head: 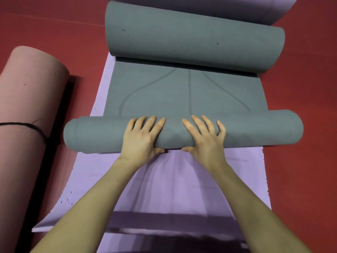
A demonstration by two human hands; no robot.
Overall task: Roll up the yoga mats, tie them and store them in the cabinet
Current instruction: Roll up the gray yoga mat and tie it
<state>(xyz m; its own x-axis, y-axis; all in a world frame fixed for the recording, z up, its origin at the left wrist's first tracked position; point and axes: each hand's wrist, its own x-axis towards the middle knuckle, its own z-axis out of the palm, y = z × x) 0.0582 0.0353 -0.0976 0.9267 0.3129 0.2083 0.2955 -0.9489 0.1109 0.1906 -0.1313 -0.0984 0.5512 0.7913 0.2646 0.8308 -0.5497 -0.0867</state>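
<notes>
Mats [182, 92] on red floor [54, 33]

Red floor [45, 33]. Purple mat [182, 179] flat on it, centre. Pink rolled mat [27, 106] at left, tied with black cord [27, 126].
</notes>
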